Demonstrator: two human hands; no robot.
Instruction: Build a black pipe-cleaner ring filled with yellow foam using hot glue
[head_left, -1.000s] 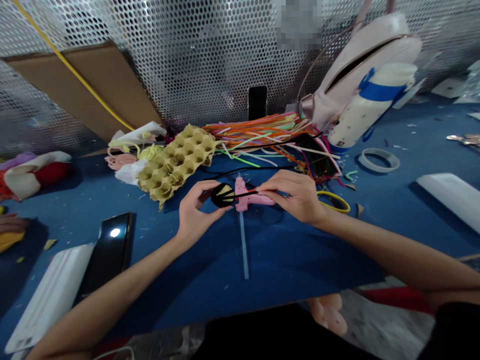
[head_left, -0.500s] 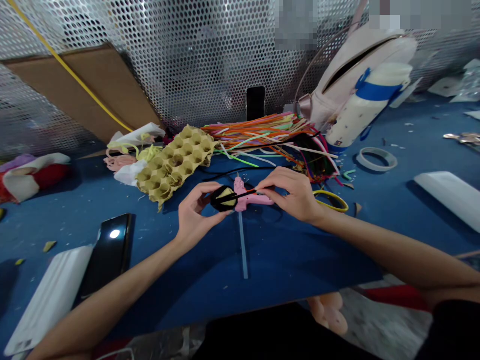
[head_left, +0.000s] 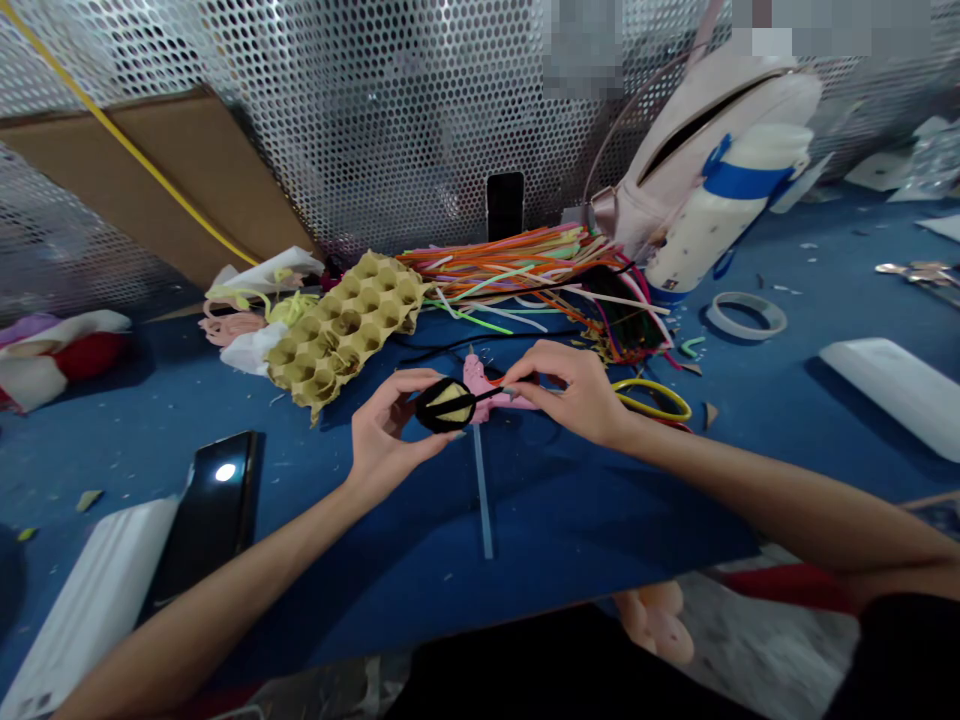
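Between the thumb and fingers of my left hand (head_left: 390, 425) is a small round piece (head_left: 456, 408), black around its rim with a yellowish middle. A thin black strip (head_left: 487, 395) crosses its face and runs out to the right, where the fingertips of my right hand (head_left: 562, 390) pinch it. Behind and below my hands, a pink glue gun (head_left: 475, 375) lies on the blue table, partly covered by my right fingers. Its clear glue stick (head_left: 482, 490) points toward the front edge.
An egg carton piece (head_left: 349, 325) and a pile of coloured pipe cleaners (head_left: 510, 262) lie behind my hands. Yellow-handled scissors (head_left: 660, 392), a tape roll (head_left: 746, 316) and a bottle (head_left: 727, 215) are right; a black phone (head_left: 214, 500) is left.
The round piece has turned slightly in my left hand, showing more of its yellowish middle. My right hand has shifted a little, still pinching the strip. The whole view has moved slightly.
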